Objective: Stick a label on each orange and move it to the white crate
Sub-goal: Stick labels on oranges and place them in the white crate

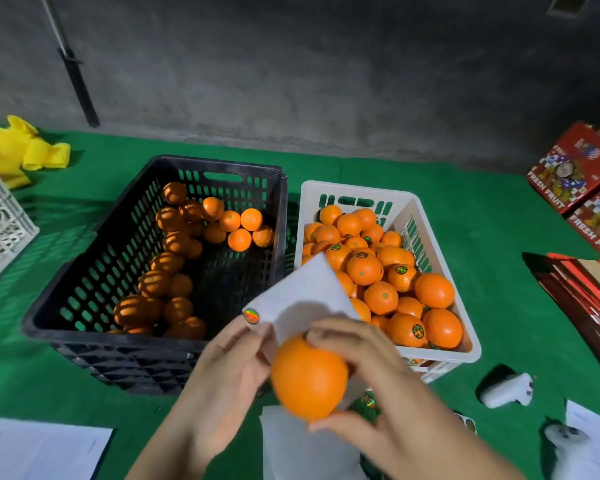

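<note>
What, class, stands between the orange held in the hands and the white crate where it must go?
The backing sheet held by the left hand rises just beyond the orange in the right hand and overlaps the white crate at its near left corner. The crate's top is open, and its right side looks unobstructed.

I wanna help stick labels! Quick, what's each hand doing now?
Left hand: pinches the white label sheet.
Right hand: grips the orange, fingers curled round it.

Bare orange (309,377) held before white crate (466,327); label (251,316) on backing sheet (303,296).
</note>
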Tool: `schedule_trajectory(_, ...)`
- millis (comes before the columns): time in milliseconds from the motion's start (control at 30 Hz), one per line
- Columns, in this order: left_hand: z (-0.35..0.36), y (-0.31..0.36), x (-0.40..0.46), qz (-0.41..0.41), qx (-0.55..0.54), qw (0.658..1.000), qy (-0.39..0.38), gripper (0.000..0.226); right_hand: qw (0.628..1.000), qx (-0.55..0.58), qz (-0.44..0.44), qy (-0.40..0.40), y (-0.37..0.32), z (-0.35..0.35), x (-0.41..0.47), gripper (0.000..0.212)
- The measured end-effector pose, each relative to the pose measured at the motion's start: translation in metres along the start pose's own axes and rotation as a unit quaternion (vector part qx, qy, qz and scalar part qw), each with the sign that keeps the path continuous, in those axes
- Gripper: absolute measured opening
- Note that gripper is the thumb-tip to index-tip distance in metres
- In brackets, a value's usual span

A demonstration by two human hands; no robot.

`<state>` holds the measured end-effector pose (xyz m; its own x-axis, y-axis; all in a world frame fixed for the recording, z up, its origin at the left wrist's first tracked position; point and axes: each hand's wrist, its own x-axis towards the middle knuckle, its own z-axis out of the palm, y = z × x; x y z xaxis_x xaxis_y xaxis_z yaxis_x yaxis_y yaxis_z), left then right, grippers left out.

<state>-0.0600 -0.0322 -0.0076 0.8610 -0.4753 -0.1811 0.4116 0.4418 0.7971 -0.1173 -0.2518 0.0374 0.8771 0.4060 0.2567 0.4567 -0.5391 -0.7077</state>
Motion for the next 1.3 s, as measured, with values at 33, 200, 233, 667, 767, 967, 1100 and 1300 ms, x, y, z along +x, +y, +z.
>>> schedule_trajectory(33, -0.003, 0.002, 0.002, 0.047, 0.046, 0.997, 0.049, 0.027, 0.999, -0.033, -0.02, 0.027, 0.006, -0.011, 0.004, 0.068)
schedule_trajectory(200, -0.024, 0.017, 0.023, 0.125, 0.233, 0.957, 0.119, 0.018, 0.976, -0.152, 0.039, 0.15, 0.065, -0.069, 0.046, 0.069)
schedule_trajectory(233, -0.027, 0.02, 0.026, 0.11, 0.241, 0.958, 0.107, 0.019, 0.965, -0.193, 0.055, 0.172, 0.087, -0.078, 0.059, 0.068)
schedule_trajectory(667, -0.048, 0.034, 0.044, 0.029, 0.176, 0.984, 0.006, 0.028, 0.921, 0.28, 0.269, -0.029, 0.103, 0.026, 0.084, 0.062)
schedule_trajectory(767, -0.048, 0.042, 0.06, 0.064, 0.276, 0.959, -0.01, 0.024, 0.921, 0.311, 0.231, 0.032, 0.1, 0.043, 0.086, 0.028)
schedule_trajectory(967, -0.055, 0.053, 0.124, 0.111, 0.422, 0.9, 0.008, 0.029, 0.907, 0.26, 0.224, 0.244, 0.125, 0.055, 0.096, 0.027)
schedule_trajectory(1100, -0.099, 0.065, 0.2, 0.093, 0.639, 0.755, 0.108, 0.037, 0.91, 0.182, 0.212, 0.306, 0.126, 0.066, 0.104, 0.029)
schedule_trajectory(1300, -0.168, 0.088, 0.288, -0.05, 0.87, 0.465, 0.157, 0.083, 0.901, 0.162, 0.228, 0.332, 0.124, 0.074, 0.101, 0.05)
